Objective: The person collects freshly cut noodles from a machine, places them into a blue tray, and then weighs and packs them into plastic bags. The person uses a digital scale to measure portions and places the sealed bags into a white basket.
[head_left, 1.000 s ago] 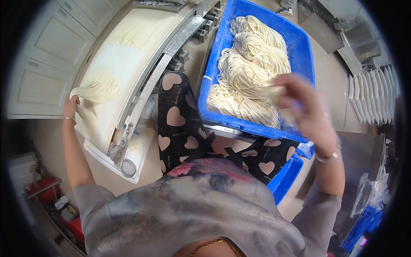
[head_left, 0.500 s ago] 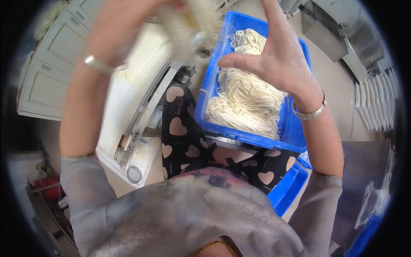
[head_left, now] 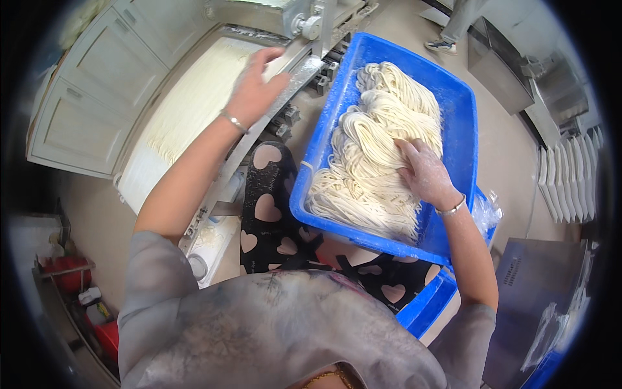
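Observation:
Several bundles of pale fresh noodles (head_left: 363, 139) lie folded in a row inside a blue plastic crate (head_left: 461, 104) in front of me. My right hand (head_left: 427, 175), dusted white, reaches over the crate's right side. Its fingers and thumb are closed at the end of a middle bundle, and the fingertips are partly hidden among the strands. To the left, my left hand (head_left: 256, 94) hovers empty with fingers apart above the metal edge of a noodle machine. Beside it, a flat sheet of cut noodle strands (head_left: 201, 91) lies on the machine's white belt (head_left: 146, 178).
A metal roller assembly (head_left: 311, 27) stands at the far end of the belt. Under the big crate sits another blue crate (head_left: 427, 298). White cabinets (head_left: 97, 84) line the left, a steel cabinet (head_left: 544, 292) stands right, and another person's shoe (head_left: 440, 46) shows at the back.
The blurred noodles held up by my left hand are out of it, and that hand is lower and empty. My right hand has come down from above the crate onto the noodles.

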